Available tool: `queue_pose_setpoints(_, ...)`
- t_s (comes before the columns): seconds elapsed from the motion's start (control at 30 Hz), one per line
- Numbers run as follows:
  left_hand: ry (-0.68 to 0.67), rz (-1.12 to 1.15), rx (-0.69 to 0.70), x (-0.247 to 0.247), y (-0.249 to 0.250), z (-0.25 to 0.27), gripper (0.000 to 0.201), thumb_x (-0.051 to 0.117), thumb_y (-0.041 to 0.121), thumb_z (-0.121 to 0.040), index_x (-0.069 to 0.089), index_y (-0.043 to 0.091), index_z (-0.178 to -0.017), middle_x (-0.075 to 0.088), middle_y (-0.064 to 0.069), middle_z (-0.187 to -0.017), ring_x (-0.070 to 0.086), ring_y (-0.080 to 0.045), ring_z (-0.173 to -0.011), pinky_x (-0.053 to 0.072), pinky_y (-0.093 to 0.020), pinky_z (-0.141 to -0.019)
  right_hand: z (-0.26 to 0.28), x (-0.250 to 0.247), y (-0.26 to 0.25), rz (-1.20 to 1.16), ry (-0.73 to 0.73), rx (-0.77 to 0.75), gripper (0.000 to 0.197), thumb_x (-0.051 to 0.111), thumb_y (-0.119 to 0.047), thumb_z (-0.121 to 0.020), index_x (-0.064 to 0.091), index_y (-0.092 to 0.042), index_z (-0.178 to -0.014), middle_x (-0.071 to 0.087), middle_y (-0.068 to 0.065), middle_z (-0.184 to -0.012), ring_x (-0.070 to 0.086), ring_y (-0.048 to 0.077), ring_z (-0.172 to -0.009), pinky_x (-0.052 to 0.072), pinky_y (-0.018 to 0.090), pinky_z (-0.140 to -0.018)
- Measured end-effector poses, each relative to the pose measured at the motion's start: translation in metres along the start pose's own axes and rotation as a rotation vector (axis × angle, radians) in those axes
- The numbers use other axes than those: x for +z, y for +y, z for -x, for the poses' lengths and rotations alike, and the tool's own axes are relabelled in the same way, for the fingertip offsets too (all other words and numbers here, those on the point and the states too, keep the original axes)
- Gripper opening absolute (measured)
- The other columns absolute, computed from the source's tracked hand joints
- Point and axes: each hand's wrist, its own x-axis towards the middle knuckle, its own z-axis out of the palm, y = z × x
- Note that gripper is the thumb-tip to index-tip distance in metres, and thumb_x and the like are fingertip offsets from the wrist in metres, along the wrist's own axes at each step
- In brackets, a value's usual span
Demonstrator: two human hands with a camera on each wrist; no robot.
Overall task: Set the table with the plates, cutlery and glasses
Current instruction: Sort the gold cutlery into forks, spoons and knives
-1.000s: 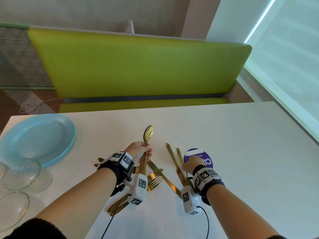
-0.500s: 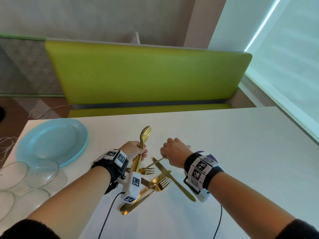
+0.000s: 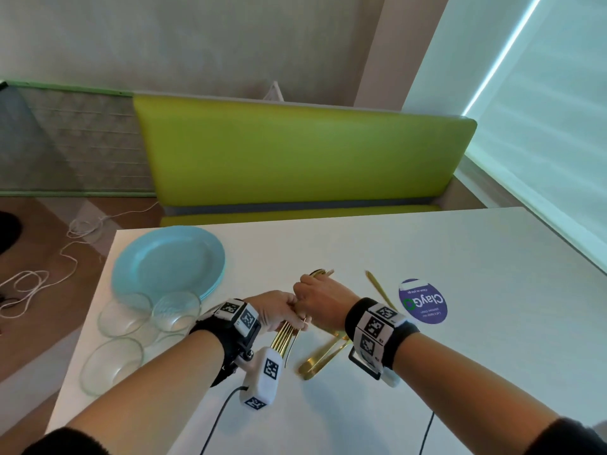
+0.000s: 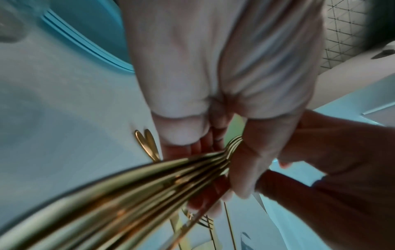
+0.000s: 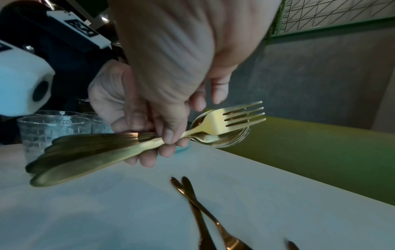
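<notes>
Your left hand [image 3: 279,310] was wrapped round a bundle [image 3: 285,338] of gold cutlery, fingers curled about the handles, holding it above the table [image 3: 427,356]. In the right wrist view the bundle's spoon bowls fanned out past your knuckles, handles trailing back toward the wrist. Your right hand [image 3: 323,298] had come in tight against the left, thumb and fingers pinching a fork [image 5: 213,128] by its neck and laying it on top of the bundle, tines pointing away over the spoon bowls. Both hands touched at the knuckles in the head view.

On the table beneath your right wrist lay loose cutlery [image 3: 323,359], a few gold handles crossed over one another. One more gold piece [image 3: 377,287] lay apart, just left of a purple sticker [image 3: 423,302] on the tabletop; I couldn't tell whether it was a knife or a spoon.

Off to your left, the stack of blue plates [image 3: 167,261] sat near the table's far left corner. Three glasses [image 3: 144,326] stood clustered just in front of it, one of them overlapping the plates' near rim in the head view. A green bench [image 3: 295,152] ran along the far side of the table.
</notes>
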Motion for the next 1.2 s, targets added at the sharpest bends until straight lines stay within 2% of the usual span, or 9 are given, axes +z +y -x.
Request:
queue_pose_setpoints(0.1, -0.002, -0.099, 0.036, -0.005, -0.014, 0.004, 0.022, 0.071, 0.006, -0.072, 0.056, 0.02, -0.064, 0.061, 0.012, -0.056, 0.051, -0.007, -0.062, 0.034, -0.022, -0.06, -0.004, -0.005, -0.019, -0.078, 0.021, 0.015, 0.028, 0.091, -0.021, -0.037, 0.067, -0.024, -0.049, 0.056, -0.006, -0.055, 0.057, 0.015, -0.055, 0.046, 0.02, -0.048)
queue_pose_setpoints(0.27, 0.019, -0.195, 0.125, -0.007, -0.026, 0.012, 0.01, 0.064, 0.001, -0.079, 0.06, 0.01, -0.077, 0.063, -0.002, -0.076, 0.055, 0.0, -0.061, 0.035, -0.015, -0.053, -0.006, 0.005, -0.037, -0.154, 0.088, 0.073, 0.029, 0.091, -0.015, -0.039, 0.069, -0.02, -0.056, 0.058, -0.003, -0.055, 0.057, 0.016, -0.054, 0.045, 0.02, -0.044)
queue_pose_setpoints(0.43, -0.02, -0.126, 0.137, -0.006, -0.038, 0.005, 0.028, 0.057, -0.016, -0.076, 0.056, 0.011, -0.069, 0.065, 0.008, -0.056, 0.061, -0.002, -0.054, 0.047, -0.023, -0.072, -0.002, 0.025, -0.045, -0.189, 0.236, 0.146, 0.026, 0.088, -0.013, -0.045, 0.068, -0.022, -0.058, 0.056, -0.005, -0.055, 0.057, 0.015, -0.054, 0.045, 0.018, -0.044)
queue_pose_setpoints(0.6, 0.018, -0.09, 0.103, 0.0, -0.042, -0.003, 0.026, 0.06, -0.014, -0.076, 0.062, 0.009, -0.087, 0.065, -0.003, -0.077, 0.061, -0.016, -0.076, 0.049, -0.03, -0.082, 0.008, 0.045, -0.05, -0.311, 0.34, 0.483, 0.026, 0.09, -0.027, -0.05, 0.071, -0.023, -0.068, 0.059, -0.006, -0.058, 0.06, 0.013, -0.053, 0.049, 0.021, -0.046)
queue_pose_setpoints(0.73, 0.112, 0.025, 0.027, 0.003, -0.046, -0.015, 0.025, 0.058, -0.016, -0.08, 0.058, 0.01, -0.08, 0.063, -0.006, -0.08, 0.061, -0.019, -0.076, 0.051, -0.029, -0.079, 0.026, 0.054, -0.049, -0.524, 0.023, 0.892, 0.03, 0.061, -0.035, -0.088, 0.061, -0.016, -0.111, 0.062, 0.001, -0.112, 0.061, 0.021, -0.102, 0.049, 0.03, -0.081)
queue_pose_setpoints(0.87, 0.214, 0.157, -0.004, 0.003, -0.045, -0.025, 0.011, 0.062, 0.004, -0.087, 0.061, 0.01, -0.078, 0.067, -0.006, -0.079, 0.065, -0.022, -0.079, 0.048, -0.038, -0.097, 0.049, 0.075, -0.039, -0.699, -0.28, 1.206, 0.04, 0.053, -0.044, -0.091, 0.059, -0.013, -0.116, 0.062, 0.005, -0.116, 0.061, 0.022, -0.106, 0.047, 0.028, -0.081)
queue_pose_setpoints(0.93, 0.223, 0.249, -0.017, 0.005, -0.041, -0.027, 0.014, 0.056, 0.006, -0.091, 0.061, 0.007, -0.078, 0.065, -0.009, -0.078, 0.064, -0.023, -0.077, 0.051, -0.041, -0.088, 0.057, 0.086, -0.035, -0.778, -0.348, 1.322, 0.047, 0.05, -0.047, -0.092, 0.058, -0.01, -0.12, 0.062, 0.007, -0.119, 0.06, 0.022, -0.108, 0.047, 0.028, -0.082)
queue_pose_setpoints(1.07, 0.233, 0.291, -0.045, 0.009, -0.038, -0.03, 0.017, 0.051, 0.007, -0.094, 0.058, 0.006, -0.079, 0.062, -0.009, -0.077, 0.061, -0.019, -0.071, 0.052, -0.032, -0.071, 0.056, 0.099, -0.031, -0.905, -0.336, 1.436, 0.048, 0.049, -0.044, -0.094, 0.056, -0.006, -0.122, 0.062, 0.009, -0.119, 0.06, 0.023, -0.109, 0.044, 0.027, -0.078)
queue_pose_setpoints(1.2, 0.273, 0.244, -0.059, 0.011, -0.046, -0.034, 0.011, 0.053, 0.007, -0.093, 0.059, 0.008, -0.083, 0.064, -0.006, -0.078, 0.063, -0.019, -0.072, 0.053, -0.036, -0.08, 0.048, 0.103, -0.03, -1.007, -0.314, 1.508, 0.037, 0.05, -0.035, -0.094, 0.058, -0.006, -0.117, 0.063, 0.01, -0.117, 0.061, 0.024, -0.106, 0.046, 0.027, -0.078)
